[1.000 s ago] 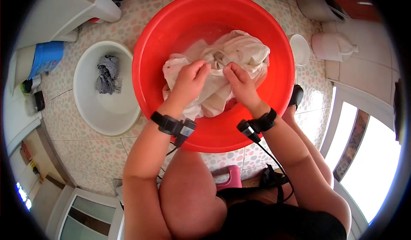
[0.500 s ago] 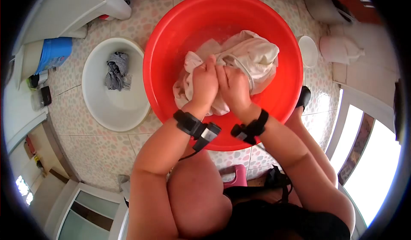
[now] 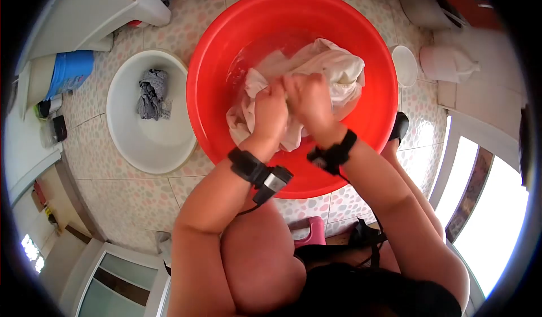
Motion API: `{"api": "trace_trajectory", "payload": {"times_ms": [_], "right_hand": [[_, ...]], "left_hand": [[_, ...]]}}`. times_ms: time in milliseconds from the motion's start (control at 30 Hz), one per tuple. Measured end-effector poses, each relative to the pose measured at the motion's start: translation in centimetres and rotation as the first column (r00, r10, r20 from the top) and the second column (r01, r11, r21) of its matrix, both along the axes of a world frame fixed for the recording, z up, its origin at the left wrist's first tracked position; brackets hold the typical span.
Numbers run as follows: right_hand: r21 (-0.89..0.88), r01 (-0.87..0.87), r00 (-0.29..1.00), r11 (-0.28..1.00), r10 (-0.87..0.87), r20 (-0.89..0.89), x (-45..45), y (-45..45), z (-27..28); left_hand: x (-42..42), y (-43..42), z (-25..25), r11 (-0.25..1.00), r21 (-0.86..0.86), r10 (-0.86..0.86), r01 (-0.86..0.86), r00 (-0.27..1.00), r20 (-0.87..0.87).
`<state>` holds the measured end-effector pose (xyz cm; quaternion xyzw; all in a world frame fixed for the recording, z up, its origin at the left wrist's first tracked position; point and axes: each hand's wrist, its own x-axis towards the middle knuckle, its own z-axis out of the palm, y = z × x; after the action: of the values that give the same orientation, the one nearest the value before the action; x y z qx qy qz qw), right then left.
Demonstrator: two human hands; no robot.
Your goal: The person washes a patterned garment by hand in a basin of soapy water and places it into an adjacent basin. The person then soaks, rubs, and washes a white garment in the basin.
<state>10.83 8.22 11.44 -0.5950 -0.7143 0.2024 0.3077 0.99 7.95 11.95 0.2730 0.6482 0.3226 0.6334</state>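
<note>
A wet white cloth (image 3: 339, 68) lies bunched in a large red basin (image 3: 361, 147) with some water in it. Over the cloth's middle, my left hand (image 3: 271, 108) is closed on a fold of it. My right hand (image 3: 309, 99) is right beside it, also closed on the cloth and somewhat blurred by motion. The knuckles of both hands nearly touch, and the fabric between them is mostly hidden.
A white tub (image 3: 149, 147) holding a grey cloth (image 3: 151, 94) stands left of the basin. To the right are a small white bowl (image 3: 405, 66) and a whitish jug (image 3: 446, 64). A pink stool (image 3: 316, 230) shows below the basin.
The view has shifted, so the basin appears further right. My hands have come close together from a wider spacing, and the cloth is bunched differently between them.
</note>
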Motion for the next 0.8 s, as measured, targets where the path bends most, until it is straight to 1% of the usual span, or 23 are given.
{"api": "trace_trajectory", "payload": {"times_ms": [33,67,100,133,167,200,267,300,333,400,433,467,500,533,567,600,633,667,700,733,767,800], "right_hand": [[-0.081,0.038,0.997,0.996,-0.032,0.071,0.9,0.8,-0.5],[-0.079,0.038,0.997,0.996,-0.032,0.077,0.4,0.3,0.0],[0.010,0.034,0.999,0.999,-0.034,-0.012,-0.7,-0.6,0.8],[0.088,0.040,0.994,0.995,-0.030,-0.105,-1.5,-1.3,1.3],[0.026,-0.011,0.998,1.000,0.013,-0.067,-1.4,-1.2,1.7],[0.025,-0.006,0.998,1.000,0.008,-0.069,-0.8,-0.6,1.1],[-0.179,0.166,0.984,0.970,-0.175,-0.040,0.3,1.1,0.4],[-0.043,0.148,0.987,0.988,-0.150,-0.049,-0.1,0.9,0.7],[-0.038,0.138,0.989,0.990,-0.139,-0.049,-0.7,0.6,1.0],[0.094,0.044,0.998,0.995,-0.038,-0.057,-1.6,-0.9,1.8],[0.056,0.049,0.999,0.997,-0.048,-0.015,-0.8,-0.4,0.7],[0.063,0.053,0.999,0.997,-0.052,-0.014,-0.3,0.2,0.3],[0.052,0.056,0.998,0.997,-0.056,0.007,0.0,0.6,0.1],[0.041,0.055,0.998,0.998,-0.056,0.026,0.1,0.8,0.0],[-0.019,0.038,0.993,0.999,-0.040,-0.109,-0.9,0.0,1.5],[-0.028,0.028,0.994,0.999,-0.031,-0.108,-0.8,0.1,1.2],[0.005,0.004,0.997,1.000,-0.004,-0.083,-0.2,0.0,0.8],[0.060,-0.019,0.998,0.998,0.023,-0.055,0.4,0.5,0.5],[0.045,0.040,0.987,0.998,-0.033,-0.160,1.1,1.3,0.2],[0.059,0.039,0.986,0.998,-0.029,-0.161,1.8,2.0,0.0],[-0.121,0.117,0.928,0.986,-0.152,-0.341,2.3,2.0,0.1],[-0.315,0.161,0.825,0.935,-0.302,-0.477,2.7,1.7,0.3]], "left_hand": [[0.2,0.2,1.2,0.983,0.082,-0.152,0.164,0.979,-0.133],[0.2,0.5,1.0,0.983,0.084,-0.152,0.164,0.980,-0.128],[0.0,1.3,0.5,1.000,0.016,-0.006,0.003,0.987,0.163],[-0.5,1.4,-0.1,0.987,-0.102,0.159,-0.128,0.892,0.423],[-1.2,0.7,-1.9,0.999,-0.033,0.016,-0.006,0.951,0.309],[-0.7,0.4,-1.4,0.999,-0.033,0.012,-0.001,0.951,0.308],[0.6,-0.2,-0.1,0.988,0.152,-0.049,0.040,0.997,0.061],[0.5,0.1,0.0,0.992,0.111,-0.066,0.058,0.996,0.067],[0.0,0.8,-0.4,0.992,0.116,-0.056,0.048,0.996,0.068],[-1.0,0.6,-1.9,0.999,-0.046,0.042,-0.027,0.934,0.354],[-0.8,-0.2,-2.5,0.925,0.220,-0.262,0.310,0.940,-0.221],[-0.3,-0.1,-1.6,0.922,0.227,-0.264,0.313,0.939,-0.221],[0.3,0.1,-0.2,0.959,0.224,-0.151,0.171,0.983,-0.103],[0.6,0.3,0.5,0.979,0.204,-0.026,0.023,1.000,0.013],[0.1,0.8,-0.3,0.977,0.211,-0.013,0.010,1.000,0.014],[-0.6,1.0,-1.4,0.991,0.134,0.006,-0.030,0.983,0.181],[-0.8,0.3,-2.2,0.998,0.039,0.025,-0.041,0.938,0.345],[-0.5,0.0,-1.6,0.999,0.040,0.016,-0.032,0.938,0.347],[-0.2,0.4,-0.5,0.997,0.076,-0.030,0.016,0.981,0.193],[-0.2,0.7,0.4,0.994,0.096,-0.064,0.061,0.997,0.031],[-0.5,0.9,0.8,0.984,0.163,-0.066,0.073,0.997,-0.046],[-1.0,0.9,0.9,0.986,0.150,-0.064,0.070,0.997,-0.042]]}}
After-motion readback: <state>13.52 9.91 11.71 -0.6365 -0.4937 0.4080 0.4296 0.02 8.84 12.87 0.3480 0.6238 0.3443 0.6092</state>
